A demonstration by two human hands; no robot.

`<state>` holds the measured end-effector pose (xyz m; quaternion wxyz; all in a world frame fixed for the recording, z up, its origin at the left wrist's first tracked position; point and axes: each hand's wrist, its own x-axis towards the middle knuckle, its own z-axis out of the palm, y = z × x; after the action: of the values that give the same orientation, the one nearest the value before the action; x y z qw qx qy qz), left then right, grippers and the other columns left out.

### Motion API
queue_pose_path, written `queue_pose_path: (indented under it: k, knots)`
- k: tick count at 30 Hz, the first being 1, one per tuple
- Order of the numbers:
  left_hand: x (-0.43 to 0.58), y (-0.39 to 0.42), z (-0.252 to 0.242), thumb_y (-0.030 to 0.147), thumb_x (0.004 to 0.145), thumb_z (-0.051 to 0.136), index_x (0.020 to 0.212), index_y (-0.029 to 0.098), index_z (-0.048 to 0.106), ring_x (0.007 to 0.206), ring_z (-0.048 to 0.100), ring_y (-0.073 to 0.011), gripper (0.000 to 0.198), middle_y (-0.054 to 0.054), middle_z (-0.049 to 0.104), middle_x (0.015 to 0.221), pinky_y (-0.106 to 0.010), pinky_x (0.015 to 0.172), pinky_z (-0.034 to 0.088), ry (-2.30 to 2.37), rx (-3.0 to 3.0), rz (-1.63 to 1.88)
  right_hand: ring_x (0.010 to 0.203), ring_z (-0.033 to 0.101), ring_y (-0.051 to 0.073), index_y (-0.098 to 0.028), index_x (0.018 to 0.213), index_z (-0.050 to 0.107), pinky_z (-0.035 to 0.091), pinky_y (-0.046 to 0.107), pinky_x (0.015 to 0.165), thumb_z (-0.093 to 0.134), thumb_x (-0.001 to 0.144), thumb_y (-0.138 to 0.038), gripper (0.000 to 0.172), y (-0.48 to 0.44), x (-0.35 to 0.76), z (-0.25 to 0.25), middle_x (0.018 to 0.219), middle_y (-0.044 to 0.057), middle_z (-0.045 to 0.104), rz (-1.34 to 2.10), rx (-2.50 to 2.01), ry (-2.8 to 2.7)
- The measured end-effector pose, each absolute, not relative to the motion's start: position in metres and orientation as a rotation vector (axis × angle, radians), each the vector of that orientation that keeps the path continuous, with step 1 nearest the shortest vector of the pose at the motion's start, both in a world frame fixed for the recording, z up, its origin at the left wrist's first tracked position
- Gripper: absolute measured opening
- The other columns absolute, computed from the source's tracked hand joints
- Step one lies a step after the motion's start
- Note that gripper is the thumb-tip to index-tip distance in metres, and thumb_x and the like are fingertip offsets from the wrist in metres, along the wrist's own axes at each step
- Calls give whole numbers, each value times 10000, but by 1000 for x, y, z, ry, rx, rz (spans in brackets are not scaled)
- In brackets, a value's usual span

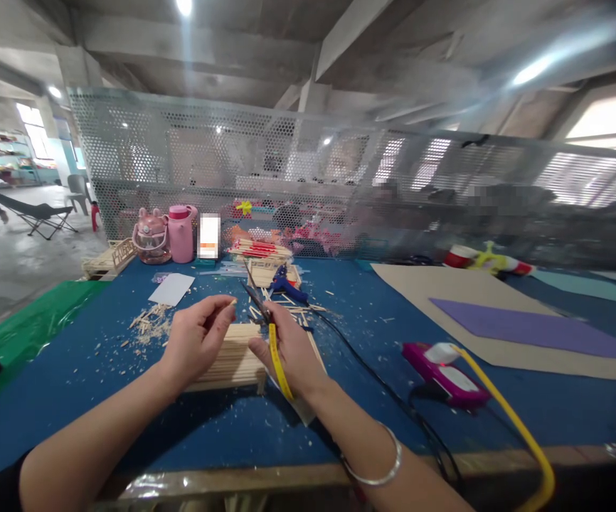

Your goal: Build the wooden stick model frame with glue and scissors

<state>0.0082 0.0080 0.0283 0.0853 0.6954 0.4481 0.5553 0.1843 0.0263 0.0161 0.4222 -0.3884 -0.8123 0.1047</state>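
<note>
My left hand [198, 340] pinches a small wooden stick piece [232, 303] between thumb and fingertips, just above a panel of wooden sticks [236, 357] lying on the blue table [361, 334]. My right hand [289, 348] is closed round a pair of cutters with yellow handles [279, 359]. Their dark blades [255, 293] point up and away, close to the stick piece. A silver bangle [380, 466] sits on my right wrist.
Wood chips [151, 323] lie at the left, with a white card [171, 289] behind them. A blue glue gun [285, 283] and stick bundles [259, 250] sit behind. Pink bottles [180, 232] stand by the mesh screen. A magenta device [441, 370] and cardboard with purple sheet [526, 327] lie right.
</note>
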Motion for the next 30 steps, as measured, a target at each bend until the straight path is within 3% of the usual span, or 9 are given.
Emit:
queue_pose_path:
  k: [9, 16, 30]
  knots:
    - [8, 8, 31, 155, 800, 506, 869, 167, 653, 531, 592, -92, 163, -6, 693, 680, -170, 512, 457, 1259, 2258, 1661, 850, 512, 211, -169, 1130, 465, 436, 344, 752, 574, 731, -527, 547, 21, 178, 17, 957, 90, 541, 220, -875, -2157]
    - [6, 10, 29, 161, 806, 510, 842, 173, 679, 649, 651, -125, 174, -47, 722, 815, -195, 602, 502, 1182, 2337, 1678, 855, 509, 211, -169, 1160, 448, 438, 344, 757, 562, 731, -555, 588, 21, 180, 16, 957, 89, 528, 215, -847, -2161]
    - [5, 10, 27, 168, 805, 511, 858, 183, 694, 675, 660, -147, 191, -59, 720, 789, -219, 612, 510, 1177, 2336, 1650, 851, 493, 212, -167, 1168, 449, 433, 347, 761, 583, 706, -575, 631, 20, 181, 17, 947, 85, 508, 186, -839, -2168]
